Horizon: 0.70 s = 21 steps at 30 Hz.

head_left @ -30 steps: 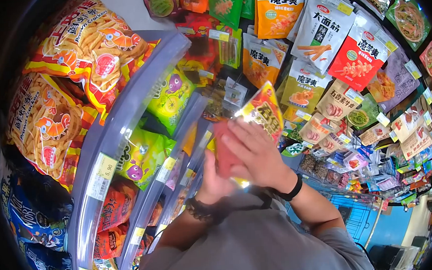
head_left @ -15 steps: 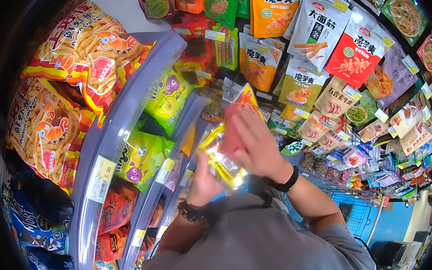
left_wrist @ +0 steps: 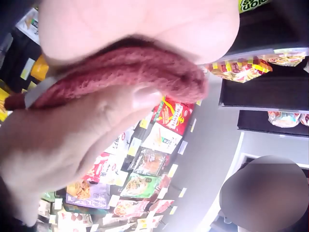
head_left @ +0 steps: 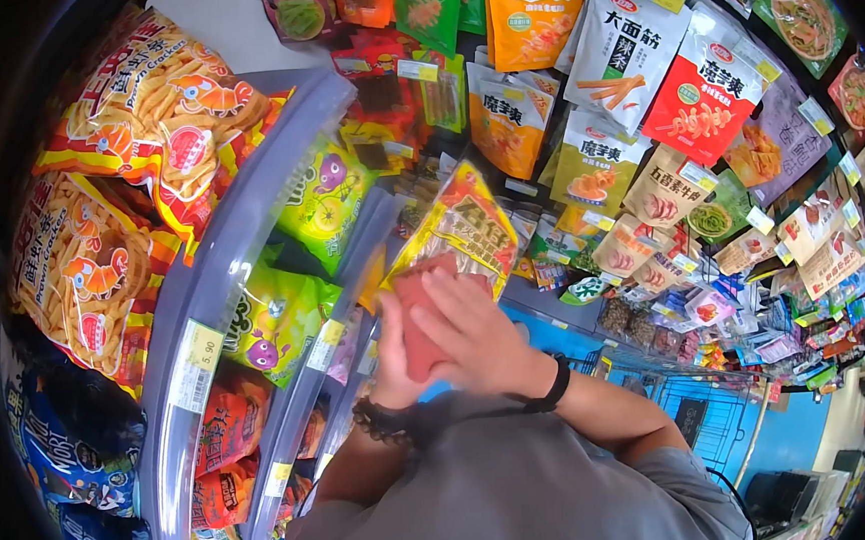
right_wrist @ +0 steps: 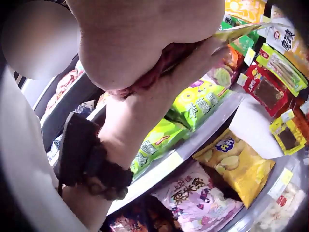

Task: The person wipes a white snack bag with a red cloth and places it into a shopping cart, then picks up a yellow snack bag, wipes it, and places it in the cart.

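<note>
In the head view my left hand (head_left: 393, 355) grips the lower end of a yellow-and-red snack packet (head_left: 465, 233) with a see-through window. Its thumb points up along the side; its fingers are hidden underneath. My right hand (head_left: 478, 345) lies across a red cloth (head_left: 416, 289), fingers straight, pressing it over the packet's lower part. The left wrist view shows the cloth's thick, nubby fold (left_wrist: 159, 72) squeezed between both hands. From the right wrist, only a dark red bit of cloth (right_wrist: 157, 77) and the packet's edge (right_wrist: 246, 32) show.
A curved shelf (head_left: 248, 213) runs close along my left, with prawn cracker bags (head_left: 102, 273) and green snack bags (head_left: 281, 321). Hanging packets (head_left: 627, 46) cover the rack ahead and to the right. A blue wire cage (head_left: 698, 412) stands low at the right.
The packet's upper end has come out from under the cloth. My right hand and the cloth have slid down and left toward my left hand. The head view has shifted slightly.
</note>
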{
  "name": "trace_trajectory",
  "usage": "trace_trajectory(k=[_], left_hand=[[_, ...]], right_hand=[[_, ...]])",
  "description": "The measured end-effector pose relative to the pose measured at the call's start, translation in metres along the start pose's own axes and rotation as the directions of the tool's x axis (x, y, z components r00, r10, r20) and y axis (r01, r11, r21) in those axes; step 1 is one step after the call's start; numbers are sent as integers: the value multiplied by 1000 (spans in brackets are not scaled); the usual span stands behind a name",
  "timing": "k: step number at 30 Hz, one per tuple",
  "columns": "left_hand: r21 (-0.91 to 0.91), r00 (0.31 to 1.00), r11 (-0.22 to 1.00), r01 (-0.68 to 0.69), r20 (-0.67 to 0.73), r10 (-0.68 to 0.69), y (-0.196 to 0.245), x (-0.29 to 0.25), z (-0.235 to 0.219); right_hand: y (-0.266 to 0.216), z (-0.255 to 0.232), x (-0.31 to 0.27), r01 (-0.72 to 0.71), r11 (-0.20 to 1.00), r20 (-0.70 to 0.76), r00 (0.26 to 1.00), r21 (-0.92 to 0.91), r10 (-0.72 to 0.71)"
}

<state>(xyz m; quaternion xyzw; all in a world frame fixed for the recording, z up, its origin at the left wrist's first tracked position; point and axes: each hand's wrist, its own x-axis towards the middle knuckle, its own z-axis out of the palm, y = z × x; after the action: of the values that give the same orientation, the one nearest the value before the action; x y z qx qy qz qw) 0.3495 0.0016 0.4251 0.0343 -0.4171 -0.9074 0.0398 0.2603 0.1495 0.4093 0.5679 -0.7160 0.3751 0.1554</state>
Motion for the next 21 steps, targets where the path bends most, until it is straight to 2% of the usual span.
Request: trace_trajectory(k=[3, 4, 7, 10, 11, 14, 17, 18, 19, 20, 21], left_hand=[[-266, 999, 963, 53, 27, -47, -4, 7, -2], [-265, 999, 964, 30, 37, -21, -3, 9, -1], [-309, 997, 951, -32, 58, 52, 2, 11, 0], [-274, 993, 962, -1, 109, 32, 6, 10, -5], [-337, 990, 941, 12, 139, 38, 5, 10, -6], [-331, 976, 942, 56, 217, 18, 2, 8, -11], [-126, 987, 988, 87, 146, -68, -5, 0, -15], [-39, 989, 994, 100, 116, -95, -5, 0, -12], [-29, 994, 999, 31, 106, -28, -9, 1, -5], [-36, 994, 998, 44, 97, -40, -10, -1, -7], [-40, 995, 998, 58, 89, -54, -11, -2, -14]], right_hand=[[6, -9, -3, -1, 997, 68, 998, -78, 6], [14, -14, -4, -9, 994, 81, 997, -111, 18], [32, -18, -6, -88, 993, -84, 993, -80, 81], [44, -24, -10, -228, 970, -170, 956, 79, 239], [49, -26, -10, -260, 958, -170, 945, 124, 278], [41, -28, -9, -414, 788, -127, 846, 456, 518], [33, -11, -12, -281, 889, -192, 910, 362, 367], [27, -8, -2, -92, 989, -209, 971, 120, 115], [10, -10, 3, -69, 997, -123, 990, 26, 72], [-6, -13, 5, -40, 997, -31, 999, -65, 38], [-3, -15, 8, -21, 998, -24, 1000, -61, 20]])
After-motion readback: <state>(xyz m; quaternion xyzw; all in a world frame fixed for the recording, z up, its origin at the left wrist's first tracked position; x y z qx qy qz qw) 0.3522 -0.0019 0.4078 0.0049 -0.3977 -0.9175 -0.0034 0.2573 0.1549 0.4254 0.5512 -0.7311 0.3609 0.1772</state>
